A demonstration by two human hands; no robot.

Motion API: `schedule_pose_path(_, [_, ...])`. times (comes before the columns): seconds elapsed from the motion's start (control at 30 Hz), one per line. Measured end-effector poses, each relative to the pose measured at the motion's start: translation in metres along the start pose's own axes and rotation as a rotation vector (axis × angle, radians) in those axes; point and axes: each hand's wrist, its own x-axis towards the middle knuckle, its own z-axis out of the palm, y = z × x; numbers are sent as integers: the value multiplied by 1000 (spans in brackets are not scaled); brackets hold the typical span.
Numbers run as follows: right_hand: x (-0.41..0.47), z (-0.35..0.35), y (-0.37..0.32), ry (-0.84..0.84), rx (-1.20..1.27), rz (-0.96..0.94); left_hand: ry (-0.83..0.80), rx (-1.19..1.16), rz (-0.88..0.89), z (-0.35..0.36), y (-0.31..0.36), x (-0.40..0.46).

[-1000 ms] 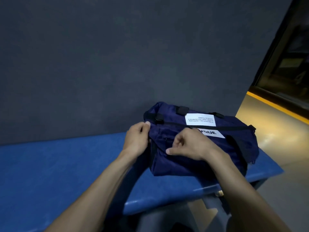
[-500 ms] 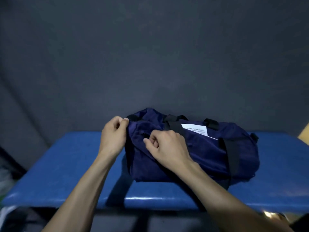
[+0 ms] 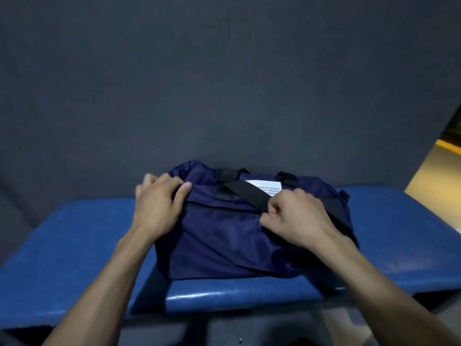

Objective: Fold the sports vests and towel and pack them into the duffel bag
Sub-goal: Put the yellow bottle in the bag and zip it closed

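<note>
Oddly, both hands' fingers grip the duffel bag (image 3: 224, 233); what the right hand (image 3: 294, 218) pinches stays hidden.

We seem to be in a plain, dimly lit indoor spot, something like a changing or waiting area, though we cannot name it for certain. A padded blue bench (image 3: 74, 245) with a glossy vinyl-like top stands against a bare dark grey wall (image 3: 224, 83) that fills most of our view. At the far right the wall ends and we glimpse a smooth tan floor (image 3: 434, 176) with a yellow stripe (image 3: 449, 146) across it, catching warmer light.
</note>
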Motion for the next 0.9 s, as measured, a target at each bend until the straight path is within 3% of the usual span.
schedule_pose_path(0.1, [-6, -18, 37, -185, 366, -62, -4, 2, -14, 0, 11, 3])
schedule_pose_path(0.17, [-7, -26, 64, -152, 566, -13, 47, -15, -19, -1, 23, 9])
schedule_pose_path(0.3, [1, -29, 121, 329, 813, 284, 130, -155, 150, 8, 73, 24])
schedule_pose_path(0.37, [5, -24, 153, 453, 851, 499, 84, -291, 286, 19, 111, 28])
schedule_pose_path(0.4, [7, -17, 168, 411, 798, 581, 34, -359, 345, 25, 130, 29])
schedule_pose_path(0.5, [4, 6, 189, 52, 783, 690, -256, -452, 449, 48, 186, 31])
schedule_pose_path(0.6, [0, 12, 181, -209, 931, 611, -540, -202, 409, 70, 238, 36])
schedule_pose_path(0.67, [2, 12, 182, -206, 950, 546, -684, 40, 329, 83, 265, 37])
schedule_pose_path(0.73, [2, 9, 181, -190, 1006, 495, -787, 106, 267, 98, 279, 34])
schedule_pose_path(0.83, [3, 6, 178, -257, 1123, 381, -793, -23, 150, 118, 265, 32])
schedule_pose_path(0.9, [7, 7, 179, -217, 1090, 319, -764, -199, 79, 132, 242, 33])
